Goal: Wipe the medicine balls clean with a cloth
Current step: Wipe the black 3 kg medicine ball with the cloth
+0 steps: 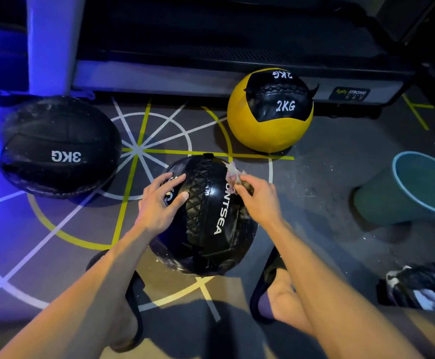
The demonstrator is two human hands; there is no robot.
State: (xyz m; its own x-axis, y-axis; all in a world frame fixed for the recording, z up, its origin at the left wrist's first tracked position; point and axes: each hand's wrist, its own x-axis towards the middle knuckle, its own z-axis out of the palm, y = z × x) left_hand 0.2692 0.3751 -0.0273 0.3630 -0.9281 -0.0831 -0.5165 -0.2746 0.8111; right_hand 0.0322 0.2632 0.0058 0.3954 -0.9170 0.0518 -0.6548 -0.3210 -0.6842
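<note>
Fingers on black ball; teal bucket right, 3KG ball left.

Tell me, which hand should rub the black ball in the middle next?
The right hand, probably. It already pinches the cloth against the black ball, on its upper right side. The left hand holds no cloth; its spread fingers rest on the ball's left side, steadying it.

Dim gym floor, blue glow from the left.
Blue-violet light washes the left floor; warmer light falls on the forearms. Top edge sinks into near-black. Wide-angle bending at the edges; centre stays sharp.
</note>
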